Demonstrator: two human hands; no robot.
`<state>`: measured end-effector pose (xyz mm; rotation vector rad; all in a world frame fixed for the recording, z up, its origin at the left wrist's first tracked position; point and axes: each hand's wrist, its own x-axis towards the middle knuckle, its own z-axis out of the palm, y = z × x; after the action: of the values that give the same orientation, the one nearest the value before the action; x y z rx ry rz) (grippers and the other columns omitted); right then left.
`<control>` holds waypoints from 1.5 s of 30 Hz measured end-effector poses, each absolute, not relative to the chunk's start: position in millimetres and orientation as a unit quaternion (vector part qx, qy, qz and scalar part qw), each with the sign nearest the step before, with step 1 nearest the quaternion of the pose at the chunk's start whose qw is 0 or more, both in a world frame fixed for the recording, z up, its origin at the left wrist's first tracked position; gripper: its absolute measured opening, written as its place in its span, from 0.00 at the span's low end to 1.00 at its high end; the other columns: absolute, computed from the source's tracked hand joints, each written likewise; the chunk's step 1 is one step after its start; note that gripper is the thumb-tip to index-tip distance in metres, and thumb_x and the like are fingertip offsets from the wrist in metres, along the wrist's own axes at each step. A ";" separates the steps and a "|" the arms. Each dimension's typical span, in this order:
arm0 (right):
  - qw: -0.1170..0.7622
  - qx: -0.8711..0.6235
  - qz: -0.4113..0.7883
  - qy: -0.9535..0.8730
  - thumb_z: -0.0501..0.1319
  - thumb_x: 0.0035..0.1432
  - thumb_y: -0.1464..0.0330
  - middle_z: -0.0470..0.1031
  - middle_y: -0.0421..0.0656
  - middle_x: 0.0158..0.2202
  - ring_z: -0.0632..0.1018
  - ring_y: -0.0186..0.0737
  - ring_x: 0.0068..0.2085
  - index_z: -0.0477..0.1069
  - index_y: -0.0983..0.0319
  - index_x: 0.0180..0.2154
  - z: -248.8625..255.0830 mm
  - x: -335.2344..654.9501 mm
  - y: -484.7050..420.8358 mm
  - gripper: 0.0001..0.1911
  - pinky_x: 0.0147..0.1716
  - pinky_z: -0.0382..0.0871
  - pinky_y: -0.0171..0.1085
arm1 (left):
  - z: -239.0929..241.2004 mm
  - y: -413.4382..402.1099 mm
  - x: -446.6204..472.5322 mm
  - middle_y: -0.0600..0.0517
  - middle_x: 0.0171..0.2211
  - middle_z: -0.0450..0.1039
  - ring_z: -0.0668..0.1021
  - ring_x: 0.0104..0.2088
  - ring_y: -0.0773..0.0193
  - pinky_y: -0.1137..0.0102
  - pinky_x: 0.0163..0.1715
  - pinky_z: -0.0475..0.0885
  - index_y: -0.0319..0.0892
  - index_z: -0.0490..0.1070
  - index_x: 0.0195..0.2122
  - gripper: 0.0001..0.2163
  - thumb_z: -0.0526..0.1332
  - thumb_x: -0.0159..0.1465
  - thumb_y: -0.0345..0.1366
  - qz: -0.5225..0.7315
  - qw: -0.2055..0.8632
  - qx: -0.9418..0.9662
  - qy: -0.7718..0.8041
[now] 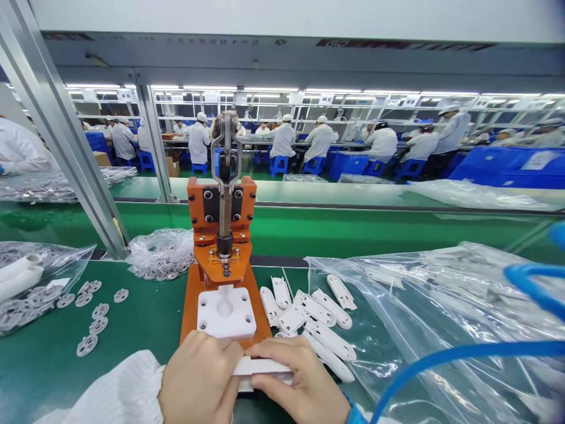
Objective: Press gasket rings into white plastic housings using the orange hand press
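Noting at the left edge of the frame a clear plastic bag (77, 259) with grey ring-shaped parts inside and a white rolled sheet (20, 271) over them. Found loose on the green tabletop (145, 318), just right of that bag, several flat grey rings (99, 325). Observed in the upper left a slanting silver metal post (73, 118) and, near its foot, a bundled clear plastic pouch (159, 259) filled with more rings. Recorded at lower centre-left the left hand (196, 377), in a white ribbed sleeve (119, 394), with thumb and bent fingers closed on one end of a slim white plastic piece (260, 366). Located that piece at bottom centre, near the lower edge of an orange metal press (220, 268) with an upright steel lever clamp (225, 212); cannot tell its full shape under the hands. Identified on the press base a square white block (216, 324) with a round recess. Sighted beyond, in the upper middle, co-workers in white coats (282, 138), mostly on blue stools (279, 166). Recorded at lower centre-right the right hand (304, 380), gripping the other end narrowly between thumb and fingers, with a blue band (354, 414) at the wrist. Found just right of the press a pile of elongated, round-ended white plastic shells (324, 309). Observed at right a large clear plastic bag (388, 330) of pale parts, with a curved blue hose (463, 350) in front.
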<state>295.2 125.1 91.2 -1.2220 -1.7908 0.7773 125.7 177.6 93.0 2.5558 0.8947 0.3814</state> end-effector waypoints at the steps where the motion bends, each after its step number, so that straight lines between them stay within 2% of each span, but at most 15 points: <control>1: 0.411 -0.471 0.310 -0.716 0.58 0.50 0.52 0.74 0.45 0.38 0.74 0.45 0.39 0.68 0.60 0.44 91.7 303.3 125.1 0.24 0.39 0.67 0.37 | 99.3 179.2 123.0 0.47 0.28 0.70 0.71 0.29 0.58 0.69 0.29 0.62 0.42 0.68 0.30 0.13 0.45 0.57 0.36 0.137 0.219 0.914 0.313; 3: 0.416 -0.486 0.284 -0.714 0.49 0.48 0.42 0.70 0.49 0.44 0.71 0.46 0.44 0.60 0.62 0.51 94.9 321.6 126.8 0.37 0.43 0.65 0.41 | 112.4 185.5 112.7 0.49 0.24 0.69 0.70 0.25 0.61 0.70 0.26 0.60 0.42 0.67 0.27 0.13 0.44 0.60 0.37 0.134 0.245 0.905 0.322; 4: 0.399 -0.532 0.251 -0.704 0.41 0.51 0.41 0.71 0.49 0.42 0.72 0.45 0.43 0.59 0.63 0.50 97.1 330.8 128.5 0.38 0.42 0.65 0.41 | 118.0 190.0 105.2 0.51 0.23 0.68 0.69 0.24 0.63 0.70 0.26 0.59 0.41 0.65 0.25 0.14 0.44 0.61 0.38 0.129 0.251 0.896 0.343; 6: 0.326 -0.663 0.160 -0.655 0.33 0.56 0.46 0.72 0.45 0.29 0.73 0.41 0.32 0.65 0.62 0.39 100.4 346.0 133.3 0.33 0.32 0.67 0.38 | 124.5 200.1 86.9 0.52 0.22 0.67 0.69 0.24 0.64 0.71 0.26 0.58 0.41 0.63 0.24 0.15 0.44 0.62 0.39 0.114 0.245 0.872 0.407; 9: 0.215 -0.788 0.069 -0.573 0.41 0.58 0.52 0.65 0.40 0.17 0.70 0.42 0.21 0.64 0.61 0.29 97.9 355.2 141.4 0.23 0.21 0.61 0.37 | 119.4 212.2 58.3 0.52 0.26 0.69 0.70 0.27 0.62 0.70 0.28 0.60 0.42 0.64 0.30 0.13 0.43 0.63 0.39 0.082 0.213 0.832 0.506; 13: 0.135 -0.828 0.023 -0.544 0.47 0.57 0.54 0.70 0.47 0.22 0.73 0.53 0.26 0.66 0.62 0.34 85.4 344.7 149.9 0.19 0.20 0.56 0.38 | 98.1 214.7 34.5 0.50 0.28 0.69 0.72 0.29 0.59 0.67 0.30 0.63 0.41 0.65 0.32 0.13 0.42 0.63 0.37 0.043 0.172 0.820 0.544; 18: 0.087 -0.829 0.012 -0.553 0.48 0.56 0.53 0.73 0.51 0.26 0.74 0.57 0.28 0.67 0.62 0.34 78.9 333.1 154.5 0.20 0.20 0.57 0.39 | 91.7 193.3 36.3 0.44 0.47 0.63 0.63 0.48 0.51 0.59 0.46 0.59 0.40 0.66 0.40 0.11 0.49 0.60 0.37 0.169 0.030 0.869 0.464; 22: 0.088 -0.826 0.027 -0.556 0.48 0.56 0.54 0.73 0.52 0.27 0.74 0.54 0.28 0.65 0.64 0.34 78.4 334.2 153.7 0.20 0.22 0.60 0.39 | 95.6 173.2 53.5 0.47 0.36 0.68 0.70 0.39 0.55 0.64 0.38 0.65 0.44 0.67 0.40 0.10 0.50 0.59 0.35 0.081 0.112 0.889 0.437; 26: 0.112 -0.811 0.044 -0.572 0.52 0.55 0.58 0.71 0.49 0.28 0.74 0.50 0.30 0.62 0.64 0.35 76.2 332.8 150.4 0.15 0.24 0.61 0.38 | 91.8 167.9 66.2 0.47 0.35 0.69 0.72 0.37 0.53 0.62 0.36 0.66 0.43 0.64 0.46 0.16 0.52 0.57 0.33 0.004 0.132 0.862 0.490; 31: 0.165 -0.789 0.064 -0.589 0.54 0.53 0.66 0.70 0.48 0.31 0.72 0.50 0.34 0.57 0.64 0.44 73.4 330.1 145.7 0.16 0.28 0.61 0.38 | 98.8 166.7 61.5 0.48 0.33 0.69 0.72 0.36 0.54 0.62 0.34 0.67 0.45 0.68 0.41 0.13 0.53 0.54 0.30 0.019 0.133 0.852 0.506; 36: 0.245 -0.765 0.106 -0.586 0.51 0.49 0.73 0.65 0.40 0.24 0.70 0.46 0.27 0.52 0.65 0.49 75.5 337.3 147.6 0.23 0.26 0.59 0.38 | 117.1 164.5 50.6 0.50 0.35 0.70 0.72 0.24 0.63 0.69 0.26 0.69 0.47 0.65 0.42 0.12 0.57 0.57 0.41 0.233 0.188 0.830 0.471; 38: 0.296 -0.747 0.123 -0.583 0.49 0.52 0.71 0.66 0.41 0.25 0.70 0.45 0.27 0.49 0.67 0.51 81.0 338.8 147.3 0.23 0.29 0.60 0.40 | 119.0 163.8 54.2 0.51 0.40 0.70 0.74 0.28 0.64 0.72 0.27 0.71 0.48 0.63 0.42 0.11 0.58 0.57 0.40 0.355 0.259 0.795 0.419; 40: 0.341 -0.720 0.152 -0.585 0.47 0.55 0.65 0.68 0.43 0.28 0.71 0.44 0.31 0.51 0.66 0.49 89.7 336.5 144.4 0.20 0.32 0.62 0.41 | 115.7 164.0 62.1 0.53 0.43 0.70 0.74 0.38 0.62 0.74 0.33 0.71 0.49 0.61 0.41 0.11 0.59 0.58 0.36 0.445 0.334 0.754 0.351; 42: 0.419 -0.643 0.290 -0.572 0.48 0.57 0.60 0.69 0.43 0.30 0.72 0.41 0.33 0.59 0.63 0.43 99.6 329.6 138.8 0.16 0.34 0.64 0.38 | 108.6 165.6 70.9 0.54 0.43 0.70 0.72 0.44 0.62 0.74 0.37 0.70 0.51 0.61 0.40 0.12 0.60 0.57 0.33 0.485 0.376 0.734 0.289; 45: 0.515 -0.400 0.586 -0.481 0.58 0.51 0.58 0.70 0.40 0.29 0.73 0.35 0.32 0.67 0.60 0.32 110.2 314.0 129.5 0.12 0.31 0.65 0.32 | 97.1 170.1 78.0 0.55 0.42 0.71 0.72 0.44 0.63 0.72 0.39 0.70 0.52 0.62 0.40 0.11 0.60 0.58 0.33 0.494 0.405 0.736 0.226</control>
<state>314.0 129.5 110.2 -0.9609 -1.1562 1.4092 78.0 170.1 97.1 1.8562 0.5711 1.2456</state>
